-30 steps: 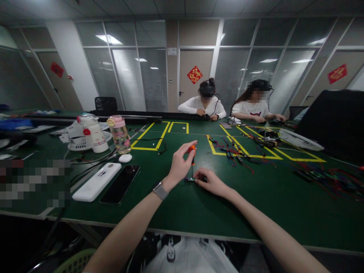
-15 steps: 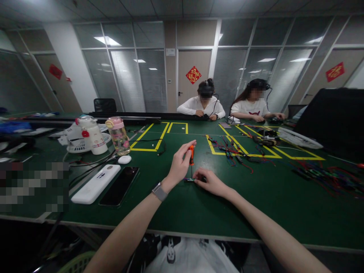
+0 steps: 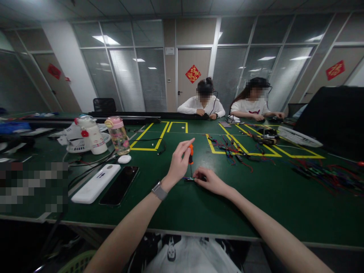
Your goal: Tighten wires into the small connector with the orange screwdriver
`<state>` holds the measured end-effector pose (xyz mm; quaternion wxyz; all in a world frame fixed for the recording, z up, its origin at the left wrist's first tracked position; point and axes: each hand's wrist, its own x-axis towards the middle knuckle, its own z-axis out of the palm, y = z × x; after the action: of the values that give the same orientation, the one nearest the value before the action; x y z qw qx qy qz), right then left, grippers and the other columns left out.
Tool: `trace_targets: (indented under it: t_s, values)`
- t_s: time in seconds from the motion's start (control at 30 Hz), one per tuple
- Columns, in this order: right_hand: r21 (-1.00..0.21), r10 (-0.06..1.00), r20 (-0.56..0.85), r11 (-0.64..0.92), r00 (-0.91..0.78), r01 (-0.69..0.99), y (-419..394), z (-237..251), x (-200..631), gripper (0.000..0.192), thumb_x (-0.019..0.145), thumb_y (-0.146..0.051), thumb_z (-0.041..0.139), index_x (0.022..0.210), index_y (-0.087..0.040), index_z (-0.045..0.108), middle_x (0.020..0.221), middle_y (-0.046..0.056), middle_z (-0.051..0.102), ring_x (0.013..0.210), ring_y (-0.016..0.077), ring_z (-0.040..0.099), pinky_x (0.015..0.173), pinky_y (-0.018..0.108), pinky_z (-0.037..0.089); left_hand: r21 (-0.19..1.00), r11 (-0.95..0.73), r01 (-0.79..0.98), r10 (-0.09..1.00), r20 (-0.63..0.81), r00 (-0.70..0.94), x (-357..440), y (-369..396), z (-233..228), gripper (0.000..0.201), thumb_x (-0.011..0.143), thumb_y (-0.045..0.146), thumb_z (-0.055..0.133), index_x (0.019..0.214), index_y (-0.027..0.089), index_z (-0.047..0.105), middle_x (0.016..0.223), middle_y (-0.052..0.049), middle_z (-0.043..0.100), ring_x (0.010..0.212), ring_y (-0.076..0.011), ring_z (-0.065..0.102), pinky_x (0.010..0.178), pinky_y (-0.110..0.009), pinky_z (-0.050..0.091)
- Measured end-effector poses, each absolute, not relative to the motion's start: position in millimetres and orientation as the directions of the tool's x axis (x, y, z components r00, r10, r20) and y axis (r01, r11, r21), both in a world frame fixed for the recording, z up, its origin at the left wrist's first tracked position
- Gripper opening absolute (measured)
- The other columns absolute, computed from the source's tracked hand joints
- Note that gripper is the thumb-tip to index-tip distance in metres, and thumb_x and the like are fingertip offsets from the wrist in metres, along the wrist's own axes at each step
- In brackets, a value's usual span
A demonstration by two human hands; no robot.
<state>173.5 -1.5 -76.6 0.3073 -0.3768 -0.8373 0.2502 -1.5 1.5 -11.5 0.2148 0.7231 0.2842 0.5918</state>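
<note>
An orange-and-black screwdriver (image 3: pixel 191 154) stands almost upright in my left hand (image 3: pixel 179 161), its handle between the thumb and the fingers. Its thin shaft runs down to a small circuit board (image 3: pixel 189 179) lying on the green table (image 3: pixel 176 216). With thumb and fingertips, my right hand (image 3: pixel 209 181) pinches the right end of that board. The exact spot where the screwdriver's tip meets the board is too small to make out.
Left of my hands lie a black phone (image 3: pixel 120 185), a white power bank (image 3: pixel 96 184) and a white case (image 3: pixel 124 159). Behind them stand a pink-lidded bottle (image 3: pixel 118 136) and a white jug (image 3: pixel 98 138). Wired boards (image 3: pixel 227 146) lie right. Two people sit opposite.
The screwdriver's handle has turned slightly, and the fingers of my left hand have shifted a little along it. My right hand and the circuit board stay in place.
</note>
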Motion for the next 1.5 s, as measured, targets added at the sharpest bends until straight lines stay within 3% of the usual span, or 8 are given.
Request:
trace_targets:
  t_s: [0.1,0.27,0.37,0.57,0.8,1.07,1.37,1.5]
  values:
    - [-0.647,0.782,0.326,0.594,-0.531,0.477,-0.3,-77.5,173.9,0.009,0.08,-0.013,0.058,0.086,-0.016,0.062,0.081,0.003,0.06,0.072,0.0159,0.055,0.066,0.027,0.044,0.663,-0.742,0.1,0.67,0.726,0.156,-0.3,1.7,-11.8,0.034,0.097,0.021,0.044,0.129,0.024,0.055,0.112,-0.006,0.061,0.095,-0.0146,0.062,0.086,-0.028,0.05]
    - [-0.65,0.783,0.328,0.593,-0.528,0.475,1.1,-78.9,173.6,0.009,0.08,-0.013,0.058,0.087,-0.016,0.062,0.08,0.002,0.06,0.071,0.0152,0.055,0.065,0.026,0.044,0.594,-0.74,0.315,0.633,0.774,0.029,-1.2,-2.1,-7.8,0.02,0.087,0.025,0.063,0.106,0.021,0.068,0.09,-0.002,0.054,0.084,-0.0141,0.056,0.079,-0.026,0.048]
    - [-0.654,0.786,0.326,0.589,-0.525,0.474,0.8,-78.2,172.8,0.008,0.08,-0.012,0.058,0.086,-0.016,0.062,0.08,0.002,0.059,0.071,0.0149,0.055,0.065,0.026,0.044,0.588,-0.733,0.343,0.636,0.77,0.039,-2.6,-3.3,-6.8,0.022,0.092,0.026,0.055,0.11,0.022,0.068,0.095,-0.003,0.052,0.087,-0.0142,0.055,0.083,-0.027,0.047]
    - [-0.653,0.782,0.329,0.593,-0.529,0.471,1.2,-78.2,173.1,0.009,0.08,-0.013,0.058,0.087,-0.016,0.062,0.081,0.003,0.059,0.072,0.0151,0.055,0.066,0.026,0.045,0.629,-0.754,0.188,0.653,0.747,0.123,-1.4,0.1,-10.2,0.035,0.098,0.02,0.04,0.13,0.023,0.054,0.118,-0.007,0.06,0.106,-0.017,0.059,0.094,-0.032,0.046]
    - [-0.642,0.782,0.328,0.596,-0.53,0.482,-0.8,-77.2,173.2,0.008,0.08,-0.013,0.058,0.086,-0.016,0.062,0.079,0.002,0.059,0.071,0.0153,0.055,0.066,0.026,0.044,0.592,-0.738,0.325,0.632,0.775,0.023,-1.3,-1.0,-9.1,0.022,0.089,0.026,0.061,0.109,0.023,0.067,0.096,-0.003,0.058,0.089,-0.0155,0.057,0.082,-0.028,0.048]
    - [-0.651,0.78,0.321,0.594,-0.537,0.473,-0.3,-76.3,174.1,0.009,0.081,-0.013,0.058,0.088,-0.016,0.062,0.081,0.002,0.059,0.072,0.0146,0.055,0.066,0.026,0.044,0.653,-0.736,0.179,0.674,0.73,0.109,-1.0,4.1,-13.2,0.035,0.098,0.021,0.039,0.129,0.025,0.055,0.123,-0.006,0.06,0.11,-0.0166,0.059,0.096,-0.032,0.046]
    - [-0.643,0.777,0.325,0.6,-0.539,0.476,-0.5,-76.7,174.4,0.009,0.081,-0.014,0.058,0.088,-0.016,0.062,0.082,0.002,0.06,0.072,0.0149,0.056,0.067,0.026,0.045,0.607,-0.724,0.328,0.644,0.765,0.007,-1.8,0.3,-8.7,0.027,0.087,0.022,0.063,0.114,0.022,0.064,0.096,-0.003,0.06,0.088,-0.0156,0.058,0.083,-0.029,0.048]
    - [-0.643,0.777,0.324,0.599,-0.539,0.477,0.1,-77.4,174.7,0.009,0.081,-0.014,0.058,0.089,-0.017,0.062,0.081,0.002,0.06,0.071,0.0146,0.055,0.066,0.026,0.045,0.616,-0.706,0.35,0.665,0.747,0.026,-2.8,-0.8,-7.7,0.025,0.094,0.027,0.05,0.115,0.022,0.064,0.103,-0.005,0.058,0.094,-0.016,0.058,0.085,-0.029,0.047]
